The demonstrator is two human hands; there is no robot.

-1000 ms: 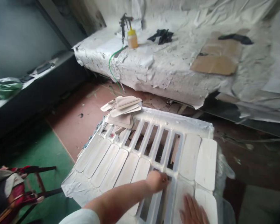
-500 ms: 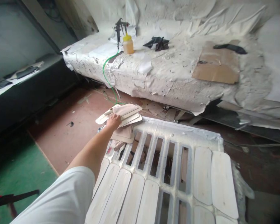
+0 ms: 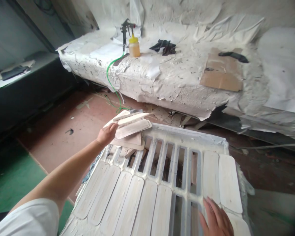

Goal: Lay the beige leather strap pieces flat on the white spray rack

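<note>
At the far left corner of a slotted, cream-crusted rack, my left hand is closed on the near end of thin, round-cornered cream panels in a loose pile. How many panels it grips is hidden. Under them lie pinkish-beige pieces. My right hand reaches in at the lower right, fingers stretched out, over the rack beside a pale panel. A row of similar whitish panels covers the near left of the rack, laid side by side over the slots.
Behind the rack runs a paper-covered bench with ragged edges. On it are a spray gun with a yellow-topped bottle, black crumpled scraps and cardboard. A green hose hangs to the floor.
My left hand has shifted left and slightly down at the pile, and the top panels now lie differently. My right hand has come into view at the lower right. The view has shifted.
</note>
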